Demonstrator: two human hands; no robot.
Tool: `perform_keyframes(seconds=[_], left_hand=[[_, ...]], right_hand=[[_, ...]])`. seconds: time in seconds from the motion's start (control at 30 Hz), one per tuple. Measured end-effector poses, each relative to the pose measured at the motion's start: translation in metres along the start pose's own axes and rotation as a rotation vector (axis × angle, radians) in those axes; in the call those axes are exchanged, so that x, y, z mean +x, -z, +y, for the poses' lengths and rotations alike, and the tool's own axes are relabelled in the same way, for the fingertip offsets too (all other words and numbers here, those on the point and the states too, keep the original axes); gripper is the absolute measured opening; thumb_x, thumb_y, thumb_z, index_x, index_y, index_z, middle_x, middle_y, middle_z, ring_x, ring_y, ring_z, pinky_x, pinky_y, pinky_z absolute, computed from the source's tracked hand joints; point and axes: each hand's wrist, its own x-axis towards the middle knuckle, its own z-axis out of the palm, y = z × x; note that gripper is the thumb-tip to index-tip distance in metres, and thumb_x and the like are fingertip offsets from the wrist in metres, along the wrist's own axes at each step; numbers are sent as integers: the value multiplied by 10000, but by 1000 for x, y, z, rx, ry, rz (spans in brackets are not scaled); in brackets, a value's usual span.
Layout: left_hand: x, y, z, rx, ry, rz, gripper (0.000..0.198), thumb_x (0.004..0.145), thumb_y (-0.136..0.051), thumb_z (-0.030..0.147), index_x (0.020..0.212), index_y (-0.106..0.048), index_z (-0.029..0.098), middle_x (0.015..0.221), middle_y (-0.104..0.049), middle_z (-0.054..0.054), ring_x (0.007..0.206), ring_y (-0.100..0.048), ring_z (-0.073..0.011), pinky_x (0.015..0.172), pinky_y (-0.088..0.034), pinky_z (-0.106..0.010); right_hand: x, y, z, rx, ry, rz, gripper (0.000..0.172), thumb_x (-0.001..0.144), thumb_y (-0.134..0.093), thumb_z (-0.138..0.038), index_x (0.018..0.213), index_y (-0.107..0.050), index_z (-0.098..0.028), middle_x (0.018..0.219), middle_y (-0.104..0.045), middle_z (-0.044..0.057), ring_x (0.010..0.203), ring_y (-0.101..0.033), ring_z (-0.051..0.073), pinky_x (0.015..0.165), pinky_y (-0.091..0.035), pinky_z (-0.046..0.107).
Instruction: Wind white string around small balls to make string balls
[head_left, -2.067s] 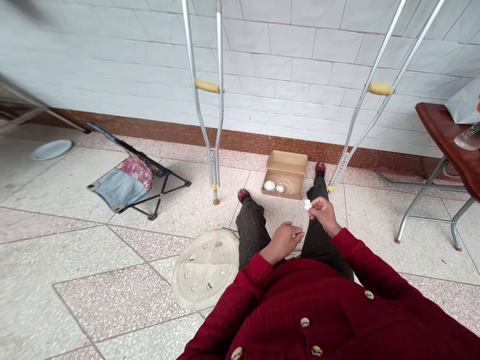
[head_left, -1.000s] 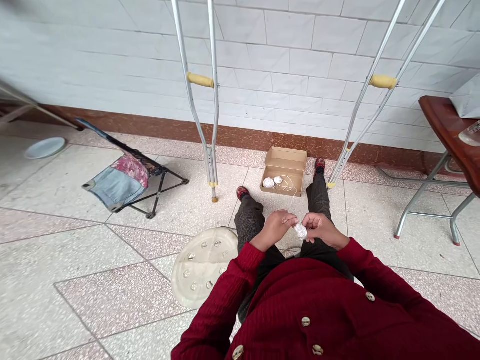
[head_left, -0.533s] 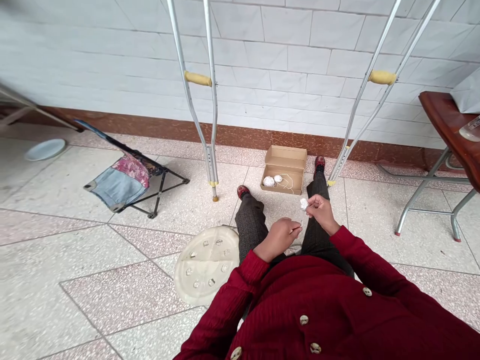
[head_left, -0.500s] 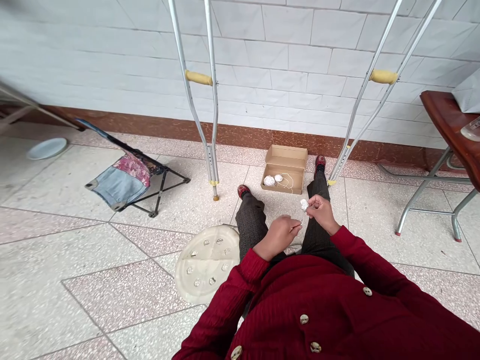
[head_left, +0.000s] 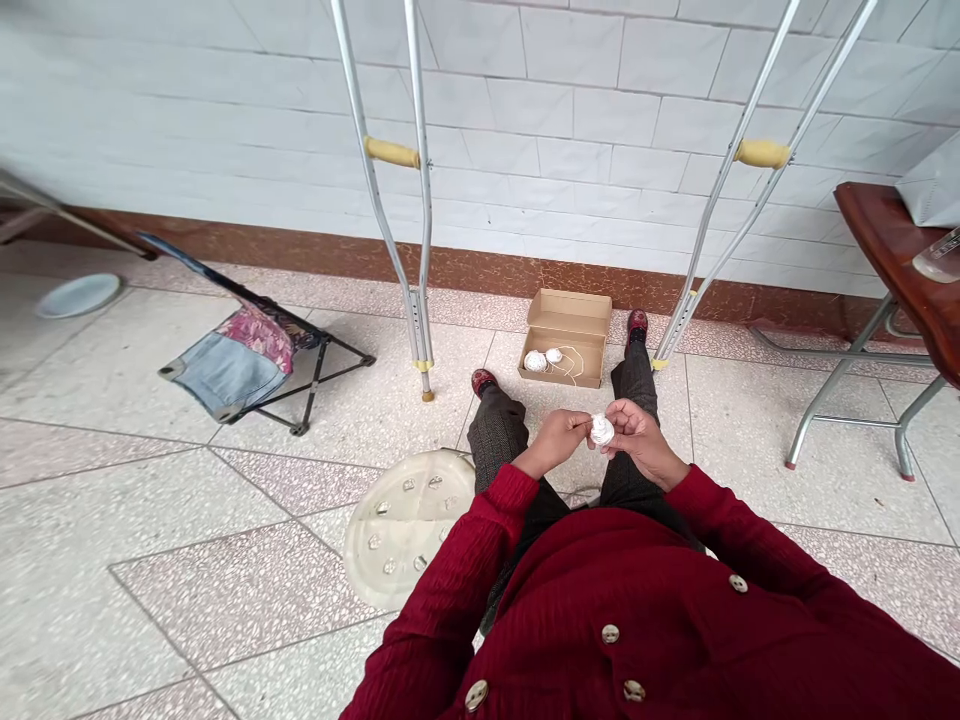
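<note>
My right hand (head_left: 637, 440) clamps the white yarn ball (head_left: 601, 430), above my lap | left hand (head_left: 559, 440) pinched against it | step: winding, I judge | next needs: firm hold, even tension

White-tiled wall (head_left: 555, 110), brown baseboard (head_left: 484, 266), speckled floor (head_left: 247, 590) — low fabric chair (head_left: 234, 368), red-brown table (head_left: 889, 240).

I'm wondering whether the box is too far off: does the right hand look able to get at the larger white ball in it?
Probably yes, leaning forward: the box is open and nothing lies over the larger ball, though the right hand holds a white bundle.
</note>
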Motion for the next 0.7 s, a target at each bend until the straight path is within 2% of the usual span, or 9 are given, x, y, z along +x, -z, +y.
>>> perform_keyframes(seconds=[0.07,0.13,0.3,0.4,0.57,0.7], left_hand=[[-5,-4,-1,-11,16,4,354,905,-442,251,638,-647,141,610,-644,7,583,-554,-120,606,-403,-206],[-10,-4,-1,-12,34,15,369,905,-438,274,633,-649,143,616,-653,3,571,-546,-118,603,-398,-207],[-20,0,-9,23,84,44,396,890,-463,335,579,-632,157,607,-646,4,574,-535,-123,607,-384,-215],[-22,2,-13,48,108,72,396,886,-464,337,568,-623,162,602,-639,7,565,-525,-126,605,-376,-224],[-22,4,-12,63,121,90,387,883,-463,330,573,-627,167,603,-641,11,574,-528,-130,613,-374,-228],[-21,1,-10,62,126,78,387,878,-464,333,564,-622,169,608,-651,9,576,-535,-131,610,-377,-227]], right_hand=[[2,-1,-1,16,-10,-4,459,686,-785,-263,1096,-579,-262,805,-673,-9,615,-629,139,513,-512,240],[4,-1,-1,3,-29,-4,468,682,-784,-272,1117,-612,-253,808,-669,-5,620,-618,128,525,-516,236],[12,2,4,-14,-57,63,392,654,-776,-272,1028,-662,-240,805,-652,-13,595,-601,108,499,-508,218],[15,3,6,-80,-39,126,358,645,-750,-262,987,-649,-233,734,-636,-31,545,-597,107,475,-499,220],[18,5,10,-216,-15,184,324,602,-711,-202,919,-644,-199,633,-602,-53,455,-559,91,382,-394,176],[18,6,12,-242,7,239,321,582,-663,-158,902,-658,-188,608,-568,-62,452,-531,84,360,-370,168]])
